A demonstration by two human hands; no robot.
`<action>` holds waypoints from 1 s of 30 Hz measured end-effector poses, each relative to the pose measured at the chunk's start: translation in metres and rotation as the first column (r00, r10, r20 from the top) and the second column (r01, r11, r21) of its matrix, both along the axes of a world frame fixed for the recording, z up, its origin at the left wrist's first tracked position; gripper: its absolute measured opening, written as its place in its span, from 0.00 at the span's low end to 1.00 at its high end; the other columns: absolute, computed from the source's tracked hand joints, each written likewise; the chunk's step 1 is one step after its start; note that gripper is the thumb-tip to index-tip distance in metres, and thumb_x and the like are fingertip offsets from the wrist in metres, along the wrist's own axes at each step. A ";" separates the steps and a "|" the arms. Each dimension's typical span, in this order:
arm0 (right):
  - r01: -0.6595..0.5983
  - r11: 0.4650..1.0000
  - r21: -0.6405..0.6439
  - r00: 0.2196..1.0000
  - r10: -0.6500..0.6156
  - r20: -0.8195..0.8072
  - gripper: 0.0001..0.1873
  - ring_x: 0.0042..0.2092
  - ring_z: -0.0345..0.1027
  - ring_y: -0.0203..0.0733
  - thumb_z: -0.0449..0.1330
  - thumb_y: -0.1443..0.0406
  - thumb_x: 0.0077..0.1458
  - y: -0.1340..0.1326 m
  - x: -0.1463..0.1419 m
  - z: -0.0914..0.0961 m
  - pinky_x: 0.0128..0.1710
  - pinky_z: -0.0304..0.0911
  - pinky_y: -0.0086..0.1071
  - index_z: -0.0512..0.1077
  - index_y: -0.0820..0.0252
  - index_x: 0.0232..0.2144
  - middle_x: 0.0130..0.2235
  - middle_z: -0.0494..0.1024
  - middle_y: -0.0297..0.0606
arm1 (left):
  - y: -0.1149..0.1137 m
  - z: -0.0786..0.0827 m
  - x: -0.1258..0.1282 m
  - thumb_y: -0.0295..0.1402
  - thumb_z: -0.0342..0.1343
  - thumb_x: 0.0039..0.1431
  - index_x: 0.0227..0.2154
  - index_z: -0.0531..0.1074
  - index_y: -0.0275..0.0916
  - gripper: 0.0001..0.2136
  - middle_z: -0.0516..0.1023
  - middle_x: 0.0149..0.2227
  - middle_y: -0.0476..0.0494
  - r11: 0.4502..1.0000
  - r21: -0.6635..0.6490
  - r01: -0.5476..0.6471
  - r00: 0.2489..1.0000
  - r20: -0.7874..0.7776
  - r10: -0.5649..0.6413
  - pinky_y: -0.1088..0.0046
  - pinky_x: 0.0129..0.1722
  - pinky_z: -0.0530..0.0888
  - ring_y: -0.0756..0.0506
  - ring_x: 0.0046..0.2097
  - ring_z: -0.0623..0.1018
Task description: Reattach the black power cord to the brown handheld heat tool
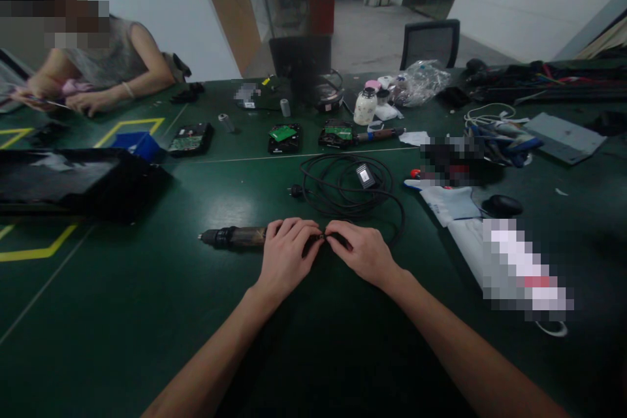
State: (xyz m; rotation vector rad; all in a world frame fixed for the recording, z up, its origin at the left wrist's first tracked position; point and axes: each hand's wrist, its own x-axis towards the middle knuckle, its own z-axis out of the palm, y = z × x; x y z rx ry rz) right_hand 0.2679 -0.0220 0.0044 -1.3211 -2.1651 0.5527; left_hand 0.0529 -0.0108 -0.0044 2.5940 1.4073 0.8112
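Note:
An electric screwdriver (240, 237) lies across the green table, its bit pointing left. My left hand (289, 251) is closed over the rear part of its body, with the thumb and fingertips at the tail end. My right hand (365, 255) pinches a small dark cable end right at that tail, fingertips nearly touching those of the left. Whether the connector is seated in the screwdriver cannot be made out. Just beyond both hands lies a coiled black power cable (337, 199) with a plug (294, 191) and a labelled power adapter (365, 176).
Several hard drives (285, 137) lie in a row farther back, near a second screwdriver (381, 135) and a bottle (365, 106). White-grey gloves (453, 206) and a mouse (502, 204) are at right. A black tray (63, 206) stands left; a co-worker (117, 65) sits beyond it.

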 end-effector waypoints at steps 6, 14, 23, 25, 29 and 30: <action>0.000 1.000 0.003 1.000 0.000 0.004 0.08 0.49 0.78 0.44 0.57 0.64 0.71 0.000 0.000 -0.001 0.48 0.71 0.35 0.72 0.51 0.50 0.51 0.82 0.35 | 0.000 0.002 -0.001 0.33 0.58 0.68 0.46 0.75 0.47 0.07 0.82 0.54 0.48 1.000 -0.008 0.016 1.000 0.003 -0.016 0.52 0.56 0.64 0.39 0.56 0.76; -0.002 1.000 0.005 1.000 0.002 0.002 0.09 0.49 0.78 0.44 0.57 0.64 0.71 0.000 0.000 0.001 0.48 0.71 0.35 0.73 0.51 0.50 0.51 0.82 0.36 | 0.000 0.000 0.000 0.34 0.58 0.68 0.48 0.75 0.48 0.08 0.81 0.55 0.47 1.000 0.018 0.015 1.000 -0.019 -0.014 0.51 0.55 0.65 0.38 0.56 0.76; 0.006 0.997 0.070 1.000 -0.006 -0.003 0.10 0.54 0.74 0.48 0.59 0.66 0.68 -0.001 -0.001 0.002 0.52 0.72 0.41 0.74 0.50 0.51 0.55 0.80 0.37 | 0.002 0.003 -0.001 0.34 0.57 0.70 0.47 0.77 0.48 0.07 0.83 0.50 0.47 1.000 0.015 0.017 0.997 -0.069 -0.016 0.52 0.55 0.65 0.38 0.55 0.76; 0.026 0.993 0.114 1.000 -0.025 -0.013 0.12 0.58 0.70 0.50 0.60 0.66 0.67 0.000 0.000 0.002 0.54 0.71 0.46 0.75 0.49 0.51 0.59 0.77 0.38 | 0.006 0.003 -0.004 0.34 0.56 0.70 0.47 0.77 0.48 0.07 0.83 0.49 0.46 1.000 0.018 0.008 0.997 -0.075 -0.007 0.52 0.54 0.65 0.38 0.54 0.76; 0.027 0.986 0.167 0.998 -0.019 -0.054 0.13 0.63 0.65 0.54 0.61 0.67 0.67 0.001 0.003 0.004 0.60 0.66 0.54 0.76 0.50 0.51 0.62 0.74 0.39 | 0.022 0.003 -0.023 0.36 0.56 0.69 0.45 0.78 0.48 0.07 0.84 0.48 0.45 0.997 0.043 -0.063 0.995 -0.078 0.067 0.52 0.53 0.65 0.37 0.52 0.76; 0.024 0.984 0.175 0.998 -0.012 -0.068 0.12 0.63 0.65 0.54 0.60 0.67 0.67 0.001 0.004 0.004 0.61 0.65 0.55 0.76 0.50 0.51 0.62 0.74 0.39 | 0.027 0.003 -0.031 0.36 0.56 0.69 0.45 0.78 0.48 0.07 0.84 0.48 0.44 0.995 0.051 -0.090 0.992 -0.079 0.094 0.52 0.53 0.64 0.37 0.51 0.76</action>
